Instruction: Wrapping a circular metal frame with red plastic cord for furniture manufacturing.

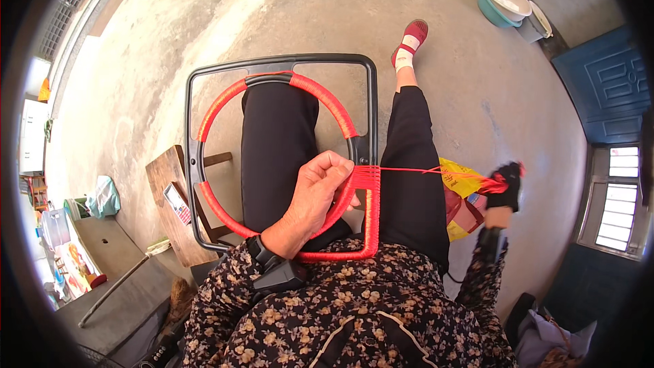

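A black square frame (372,99) with a round ring inside it rests upright across my lap. Red cord (368,228) is wound closely around much of the ring, the lower right side and part of the bottom bar. My left hand (317,194) pinches the wrapped cord where ring and side bar meet. From there, strands of red cord (409,169) run taut to the right. Out to that side, my right hand (505,187), in a black glove and blurred, is closed on the cord's bundled end. Black metal shows bare at the ring's top.
A wooden stool (170,191) at my left carries a phone with red-and-white keys (177,203). Beside my right leg lies a yellow and red plastic bag (458,187). Basins (501,3) stand at the far right, near a blue door (606,82).
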`<move>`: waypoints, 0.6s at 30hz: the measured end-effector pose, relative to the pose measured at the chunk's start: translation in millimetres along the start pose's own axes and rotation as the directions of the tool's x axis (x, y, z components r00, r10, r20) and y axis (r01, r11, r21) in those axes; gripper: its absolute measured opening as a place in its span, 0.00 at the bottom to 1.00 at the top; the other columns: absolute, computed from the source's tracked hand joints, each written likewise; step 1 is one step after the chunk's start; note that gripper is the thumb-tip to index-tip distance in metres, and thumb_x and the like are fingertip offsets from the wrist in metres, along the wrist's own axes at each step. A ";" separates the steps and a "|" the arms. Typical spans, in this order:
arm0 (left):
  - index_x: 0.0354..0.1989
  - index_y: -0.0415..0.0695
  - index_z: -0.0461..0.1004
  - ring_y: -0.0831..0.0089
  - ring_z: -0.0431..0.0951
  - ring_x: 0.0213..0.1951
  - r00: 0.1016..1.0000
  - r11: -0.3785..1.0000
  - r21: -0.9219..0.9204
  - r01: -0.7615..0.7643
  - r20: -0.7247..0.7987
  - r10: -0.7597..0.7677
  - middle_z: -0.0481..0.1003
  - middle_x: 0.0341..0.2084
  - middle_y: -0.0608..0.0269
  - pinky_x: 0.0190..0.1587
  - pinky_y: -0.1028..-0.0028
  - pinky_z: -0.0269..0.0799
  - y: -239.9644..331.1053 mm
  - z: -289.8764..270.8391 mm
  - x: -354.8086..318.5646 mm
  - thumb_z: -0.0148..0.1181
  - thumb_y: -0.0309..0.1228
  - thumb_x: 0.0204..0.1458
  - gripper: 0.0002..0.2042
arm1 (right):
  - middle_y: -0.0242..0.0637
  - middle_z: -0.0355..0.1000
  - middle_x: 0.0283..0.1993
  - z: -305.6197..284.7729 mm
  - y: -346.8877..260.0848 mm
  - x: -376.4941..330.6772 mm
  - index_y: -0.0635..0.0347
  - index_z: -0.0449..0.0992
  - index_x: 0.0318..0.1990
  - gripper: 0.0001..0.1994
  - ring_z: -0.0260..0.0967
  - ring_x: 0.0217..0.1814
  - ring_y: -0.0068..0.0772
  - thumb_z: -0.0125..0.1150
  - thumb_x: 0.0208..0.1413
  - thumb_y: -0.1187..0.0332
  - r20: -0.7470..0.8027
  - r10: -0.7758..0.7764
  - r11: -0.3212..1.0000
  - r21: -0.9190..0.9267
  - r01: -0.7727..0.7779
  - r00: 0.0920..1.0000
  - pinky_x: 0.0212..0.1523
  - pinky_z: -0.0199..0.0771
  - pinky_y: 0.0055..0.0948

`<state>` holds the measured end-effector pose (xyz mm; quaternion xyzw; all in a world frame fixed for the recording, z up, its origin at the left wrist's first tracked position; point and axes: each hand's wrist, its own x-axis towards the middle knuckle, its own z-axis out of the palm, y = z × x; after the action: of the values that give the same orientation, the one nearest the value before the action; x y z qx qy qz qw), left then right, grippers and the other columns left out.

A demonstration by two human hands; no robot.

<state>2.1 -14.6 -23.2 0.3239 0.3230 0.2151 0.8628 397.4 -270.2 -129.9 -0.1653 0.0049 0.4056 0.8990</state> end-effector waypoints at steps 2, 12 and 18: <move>0.32 0.42 0.69 0.76 0.75 0.18 1.000 1.000 0.005 -0.001 -0.015 0.001 0.74 0.21 0.63 0.20 0.79 0.72 -0.2 -3.4 -1.0 0.52 0.34 0.60 0.09 | 0.33 0.68 0.32 3.8 -24.9 2.1 0.55 0.69 0.35 0.09 0.65 0.33 0.28 0.45 0.61 0.62 -0.172 -0.071 0.978 -0.204 0.035 0.983 0.35 0.64 0.27; 0.39 0.39 0.69 0.77 0.76 0.29 0.997 0.998 0.056 0.030 -0.077 -0.026 0.75 0.28 0.63 0.33 0.76 0.73 -11.3 -10.7 3.8 0.47 0.28 0.61 0.06 | 0.41 0.72 0.48 143.4 149.9 -30.5 0.64 0.67 0.55 0.22 0.70 0.49 0.29 0.59 0.52 0.69 -0.109 0.760 -0.185 -0.981 0.053 0.640 0.51 0.69 0.26; 0.40 0.38 0.69 0.76 0.76 0.31 0.998 0.998 0.025 0.057 -0.034 -0.056 0.74 0.29 0.63 0.34 0.77 0.73 -8.7 -5.6 2.3 0.46 0.26 0.61 0.06 | 0.42 0.77 0.38 114.6 251.4 -16.8 0.63 0.60 0.61 0.33 0.76 0.37 0.30 0.65 0.47 0.66 0.065 0.601 -0.073 -0.988 0.135 0.797 0.40 0.73 0.26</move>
<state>1.2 -17.0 -33.6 0.3223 0.3492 0.1919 0.8587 188.0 -92.9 -92.9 -0.6348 -0.4871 0.4680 0.3750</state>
